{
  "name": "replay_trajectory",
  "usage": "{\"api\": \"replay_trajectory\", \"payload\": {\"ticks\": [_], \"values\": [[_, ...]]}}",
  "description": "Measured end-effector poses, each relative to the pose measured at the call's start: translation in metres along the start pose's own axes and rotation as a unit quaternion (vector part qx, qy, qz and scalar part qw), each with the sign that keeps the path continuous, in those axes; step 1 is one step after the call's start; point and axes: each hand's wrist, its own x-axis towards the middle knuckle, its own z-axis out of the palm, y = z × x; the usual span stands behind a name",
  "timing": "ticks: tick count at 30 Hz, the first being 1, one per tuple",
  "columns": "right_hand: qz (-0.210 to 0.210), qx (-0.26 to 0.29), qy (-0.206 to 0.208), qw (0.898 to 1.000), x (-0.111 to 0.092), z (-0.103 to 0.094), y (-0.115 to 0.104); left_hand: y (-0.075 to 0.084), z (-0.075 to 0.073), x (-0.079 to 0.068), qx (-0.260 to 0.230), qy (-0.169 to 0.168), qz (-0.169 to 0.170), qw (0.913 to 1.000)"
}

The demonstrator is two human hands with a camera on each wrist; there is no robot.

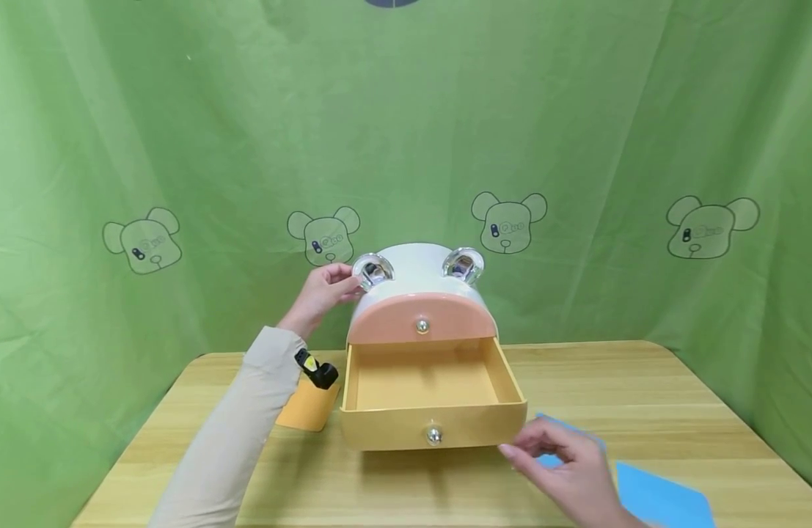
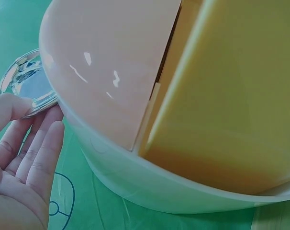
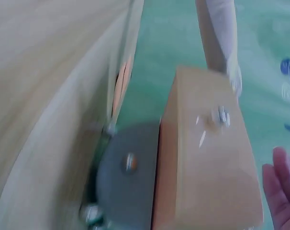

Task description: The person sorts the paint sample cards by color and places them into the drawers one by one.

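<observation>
A small drawer box [image 1: 412, 268] with a white rounded top and two shiny silver ears stands on the table. Its lower yellow drawer [image 1: 386, 429] is pulled out and has nothing in it, while the pink upper drawer [image 1: 386, 320] is closed. My left hand [image 1: 323, 293] pinches the silver ear [image 2: 42, 103] on the left between thumb and fingers. Beside the front right corner of the yellow drawer is my right hand [image 1: 571, 469], its fingers loosely bent with nothing in them. In the right wrist view its fingers [image 3: 281, 187] appear apart from the drawer front [image 3: 212, 163].
An orange sheet [image 1: 309, 405] lies on the wooden table [image 1: 643, 389] left of the box, partly behind the left wrist camera [image 1: 318, 369]. Two blue sheets lie at the right, one [image 1: 666, 499] beside the right hand. A green curtain [image 1: 406, 147] surrounds the table.
</observation>
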Motion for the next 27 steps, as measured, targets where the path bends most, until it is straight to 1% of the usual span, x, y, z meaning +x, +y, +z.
{"api": "replay_trajectory", "payload": {"ticks": [1, 2, 4, 5, 6, 9, 11, 13, 17, 18, 20, 22, 23, 24, 25, 27], "values": [[0.0, -0.003, 0.003, 1.0, -0.001, -0.008, 0.002, 0.0, 0.0, 0.0, -0.001, 0.0, 0.0, 1.0], [0.012, -0.013, 0.002, 1.0, -0.003, -0.017, 0.004, 0.0, 0.0, 0.0, 0.0, 0.001, 0.0, 1.0], [0.061, -0.045, -0.001, 0.997, -0.008, -0.034, 0.008, 0.0, 0.001, -0.001, 0.0, 0.003, 0.0, 1.0], [0.091, -0.065, -0.003, 0.994, -0.01, -0.041, 0.011, -0.001, 0.001, -0.001, -0.001, 0.004, -0.001, 1.0], [0.125, -0.089, -0.007, 0.988, -0.013, -0.048, 0.014, -0.001, 0.001, -0.001, 0.0, 0.004, -0.001, 1.0], [0.227, -0.142, -0.03, 0.963, -0.022, -0.067, 0.024, -0.001, 0.002, -0.001, 0.002, 0.001, 0.0, 1.0], [0.276, -0.162, -0.052, 0.946, -0.026, -0.077, 0.033, -0.001, 0.002, -0.001, 0.002, 0.0, 0.003, 1.0], [0.312, -0.166, -0.074, 0.932, -0.031, -0.086, 0.042, -0.001, 0.002, -0.001, 0.003, 0.0, 0.005, 1.0], [0.35, -0.139, -0.102, 0.921, -0.042, -0.098, 0.059, -0.002, 0.001, -0.002, 0.004, -0.002, 0.005, 1.0], [0.364, -0.131, -0.107, 0.916, -0.045, -0.1, 0.063, -0.002, 0.001, -0.002, 0.004, -0.001, 0.004, 1.0], [0.397, -0.125, -0.119, 0.902, -0.05, -0.104, 0.069, -0.003, 0.0, -0.002, 0.005, -0.003, 0.006, 1.0], [0.43, -0.122, -0.132, 0.885, -0.053, -0.106, 0.074, -0.003, 0.0, -0.001, 0.003, -0.002, 0.007, 1.0], [0.441, -0.121, -0.138, 0.879, -0.054, -0.107, 0.076, -0.003, 0.0, -0.001, 0.003, -0.002, 0.007, 1.0], [0.445, -0.118, -0.146, 0.876, -0.055, -0.108, 0.079, -0.003, 0.0, -0.001, 0.003, -0.001, 0.008, 1.0], [0.438, -0.118, -0.154, 0.878, -0.057, -0.11, 0.081, -0.003, 0.0, -0.001, 0.003, -0.001, 0.009, 1.0], [0.42, -0.112, -0.166, 0.885, -0.062, -0.112, 0.085, -0.002, 0.0, -0.001, 0.002, 0.001, 0.01, 0.9999]]}}
